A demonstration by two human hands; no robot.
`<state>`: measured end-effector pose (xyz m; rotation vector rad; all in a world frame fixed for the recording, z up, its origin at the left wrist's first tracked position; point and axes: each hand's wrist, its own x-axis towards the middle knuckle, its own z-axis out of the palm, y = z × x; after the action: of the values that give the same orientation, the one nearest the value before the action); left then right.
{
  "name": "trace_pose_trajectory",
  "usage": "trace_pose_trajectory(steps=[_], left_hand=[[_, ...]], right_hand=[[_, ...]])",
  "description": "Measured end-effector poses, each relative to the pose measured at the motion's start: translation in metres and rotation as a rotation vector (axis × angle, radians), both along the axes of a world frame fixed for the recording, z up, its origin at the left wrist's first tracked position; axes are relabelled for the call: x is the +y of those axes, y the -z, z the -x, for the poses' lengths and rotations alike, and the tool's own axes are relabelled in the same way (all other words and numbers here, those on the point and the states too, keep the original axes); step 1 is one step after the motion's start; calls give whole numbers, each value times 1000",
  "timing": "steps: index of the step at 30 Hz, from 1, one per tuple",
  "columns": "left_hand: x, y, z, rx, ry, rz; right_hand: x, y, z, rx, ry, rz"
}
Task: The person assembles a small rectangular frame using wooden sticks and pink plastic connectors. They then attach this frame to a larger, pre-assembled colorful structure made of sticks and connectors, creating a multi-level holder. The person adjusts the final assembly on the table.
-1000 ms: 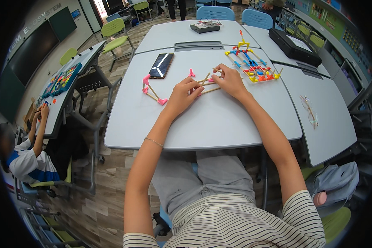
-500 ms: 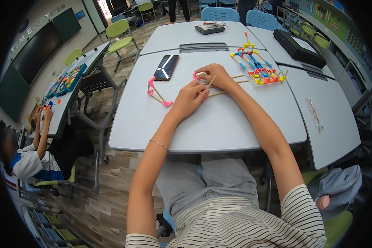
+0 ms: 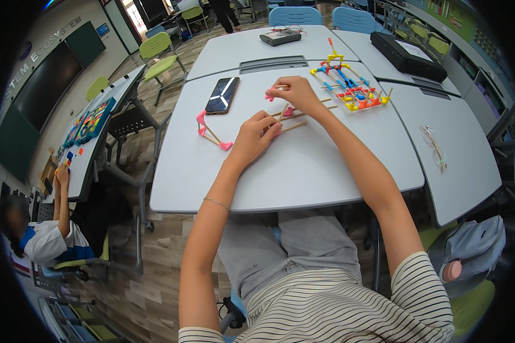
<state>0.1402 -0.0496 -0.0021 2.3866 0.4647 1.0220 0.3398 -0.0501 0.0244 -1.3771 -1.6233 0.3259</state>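
My left hand (image 3: 254, 138) is closed around a frame of thin wooden sticks (image 3: 293, 126) and pink connectors (image 3: 288, 111), low over the white table. Just beyond it, my right hand (image 3: 301, 95) pinches a short wooden stick (image 3: 280, 87) with a pink connector (image 3: 270, 94) at its end; the fingers partly hide the joint. To the left of my hands lies a separate bent piece of sticks with a pink corner connector (image 3: 226, 146). A dark phone (image 3: 222, 95) rests above that piece. At the right stands a multicoloured stick-and-connector structure (image 3: 352, 86).
A grey device with wires (image 3: 280, 37) sits at the table's far side. A black case (image 3: 409, 56) and glasses (image 3: 435, 148) lie on the right-hand tables. At the left, another person (image 3: 57, 240) handles small blocks. A bag (image 3: 475, 248) is at lower right.
My right hand has drawn apart from my left, lifting the pink connector and stick. Pink connectors between my hands now show. The whole view has shifted slightly.
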Motion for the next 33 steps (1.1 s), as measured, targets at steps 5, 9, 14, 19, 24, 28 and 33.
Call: trace_pose_trajectory(steps=[5,9,14,19,24,28,33], left_hand=[[1,1,-3,-44,14,-29],[3,3,-1,-29,1,-13],[-2,-3,-1,14,-27,59],[-2,-2,-1,14,-27,37],[0,0,-2,14,-21,4],[1,0,-2,4,-22,-14],[1,1,-2,1,-18,-8]], right_hand=[[-42,-8,-38,147,37,56],[-73,-8,-47,123,-19,285],[-86,-2,-51,115,-48,357],[-85,5,-49,81,-56,317],[-82,8,-52,-126,103,281],[-83,7,-51,-137,115,260],[-84,3,-51,-160,117,310]])
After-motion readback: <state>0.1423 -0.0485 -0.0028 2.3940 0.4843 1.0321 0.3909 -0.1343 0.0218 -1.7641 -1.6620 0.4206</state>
